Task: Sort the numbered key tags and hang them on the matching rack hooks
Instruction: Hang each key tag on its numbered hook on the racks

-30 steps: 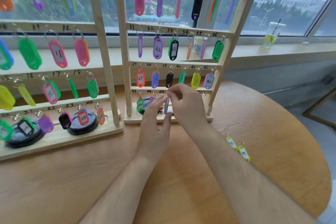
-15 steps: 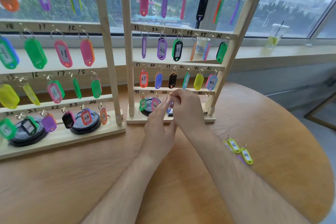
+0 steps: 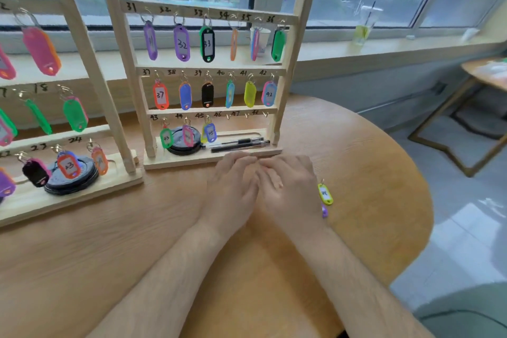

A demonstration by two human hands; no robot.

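Down on the right-hand rack (image 3: 290,63), the bottom row is carrying three: the green tag 43 (image 3: 166,138), a pink tag (image 3: 188,135) under 44 and the blue tag 45 (image 3: 210,132) are hanging side by side. The little hooks (image 3: 246,115) marked 46 to 48 are sticking out further along. On the table (image 3: 370,173), a yellow tag 48 (image 3: 325,194) is lying flat, with a purple tag (image 3: 324,211) peeking out just beside it.

A pale wooden rack (image 3: 292,63) carries black handwritten numbers above its tags: a purple tag 32 (image 3: 181,43), a black tag 33 (image 3: 207,44) edged in green, an orange-red tag 37 (image 3: 160,95), a blue tag (image 3: 185,96) rimmed in orange, a plain black tag (image 3: 207,94), a yellow-green tag (image 3: 250,94) and a green tag 43 (image 3: 166,138), several with white labels. The yellow tag 48 (image 3: 325,194) has a white label and the small tag (image 3: 324,211) by it is purple, both on a honey-coloured table (image 3: 192,269) with fine wood grain. The two pens (image 3: 238,144) are black.
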